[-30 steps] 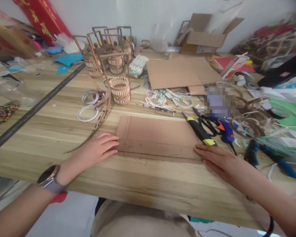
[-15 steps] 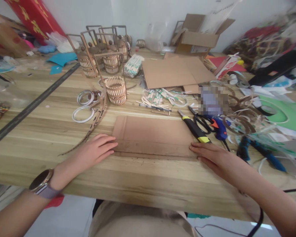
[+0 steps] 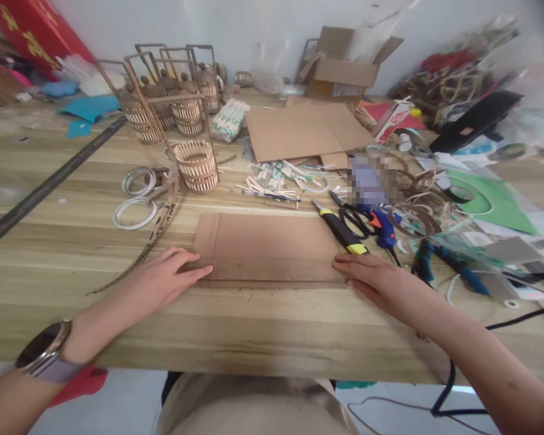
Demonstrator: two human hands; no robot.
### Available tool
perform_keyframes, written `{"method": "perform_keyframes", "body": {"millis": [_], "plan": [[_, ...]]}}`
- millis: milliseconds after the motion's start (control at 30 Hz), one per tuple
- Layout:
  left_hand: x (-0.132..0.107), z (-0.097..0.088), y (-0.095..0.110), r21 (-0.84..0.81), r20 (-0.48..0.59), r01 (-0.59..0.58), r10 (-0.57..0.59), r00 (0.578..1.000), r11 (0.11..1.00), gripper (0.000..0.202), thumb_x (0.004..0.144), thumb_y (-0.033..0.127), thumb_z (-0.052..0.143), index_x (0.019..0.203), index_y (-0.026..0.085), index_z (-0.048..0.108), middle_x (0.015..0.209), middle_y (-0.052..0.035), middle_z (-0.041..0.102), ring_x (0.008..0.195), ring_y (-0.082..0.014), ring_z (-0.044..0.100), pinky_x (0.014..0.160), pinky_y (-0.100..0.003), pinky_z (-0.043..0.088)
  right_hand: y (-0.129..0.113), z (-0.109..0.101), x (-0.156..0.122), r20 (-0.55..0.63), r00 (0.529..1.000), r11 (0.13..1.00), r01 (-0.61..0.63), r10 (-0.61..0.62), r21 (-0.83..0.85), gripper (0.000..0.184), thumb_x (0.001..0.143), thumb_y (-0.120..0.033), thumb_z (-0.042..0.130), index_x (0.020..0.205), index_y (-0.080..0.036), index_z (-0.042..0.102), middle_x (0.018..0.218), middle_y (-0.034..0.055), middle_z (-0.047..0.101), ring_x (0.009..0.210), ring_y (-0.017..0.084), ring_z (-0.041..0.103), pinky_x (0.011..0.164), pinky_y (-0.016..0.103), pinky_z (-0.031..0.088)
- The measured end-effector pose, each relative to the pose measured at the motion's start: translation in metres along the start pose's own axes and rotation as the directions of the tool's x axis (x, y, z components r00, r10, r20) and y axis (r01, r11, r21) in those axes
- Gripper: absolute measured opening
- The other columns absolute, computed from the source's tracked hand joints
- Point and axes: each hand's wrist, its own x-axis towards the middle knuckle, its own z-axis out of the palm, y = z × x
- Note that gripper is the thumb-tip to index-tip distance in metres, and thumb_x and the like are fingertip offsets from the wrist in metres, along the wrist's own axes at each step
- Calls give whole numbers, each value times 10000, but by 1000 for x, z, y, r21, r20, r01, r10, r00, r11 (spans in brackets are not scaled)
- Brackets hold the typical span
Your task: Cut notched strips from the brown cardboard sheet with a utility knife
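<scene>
A rectangular piece of brown cardboard (image 3: 272, 235) lies flat on the table in front of me. Across its near part runs a darker brown flat strip (image 3: 272, 270), roughly parallel to the table edge; its exact material is unclear. My left hand (image 3: 170, 275), with a watch on the wrist, holds the strip's left end between thumb and fingers. At the other end, my right hand (image 3: 374, 275) grips the strip with its fingers close together. A black and yellow utility knife (image 3: 342, 229) rests just beyond the right hand, partly beside the cardboard.
Behind the cardboard stand a small stick basket (image 3: 194, 166) and several handled ones (image 3: 188, 115). Tape rolls (image 3: 135, 212) lie left. Scissors (image 3: 353, 220), a blue glue gun (image 3: 383, 226) and pliers (image 3: 457, 269) crowd the right. Larger cardboard sheets (image 3: 299, 130) lie farther back.
The view has shifted, so the table's things appear farther left. My left thumb and fingers have spread apart more on the strip's end. Strip and cardboard keep nearly the same relation.
</scene>
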Motion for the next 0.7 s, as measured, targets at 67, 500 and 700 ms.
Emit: {"method": "perform_keyframes", "body": {"millis": [67,500,700], "plan": [[0,1,0,-4,-2,-2,2,1000,1000,393,1014,178,466,1315,331,669,1128,-86,645,1116,-243,573,945,-363,532,0,0,0,-6,1000,1000,4,-4,8,412,937,-196,412,1231,-198,700,1293,102,705,1200,244,663,1014,417,559],[0,-2,0,5,27,5,-5,1000,1000,404,1003,173,475,1318,341,663,1145,-87,647,1110,-244,576,959,-375,524,-1,-2,1,-9,1000,999,-1,2,42,424,920,-175,424,1230,-237,707,1289,87,707,1219,243,651,1031,425,551],[14,-14,3,109,44,-59,55,998,992,414,964,92,472,1202,313,728,1191,-87,638,1089,-263,563,939,-409,508,6,6,-1,-16,1000,1000,6,-6,21,432,933,-214,400,1247,-226,697,1287,95,707,1191,259,667,1001,445,569]]}}
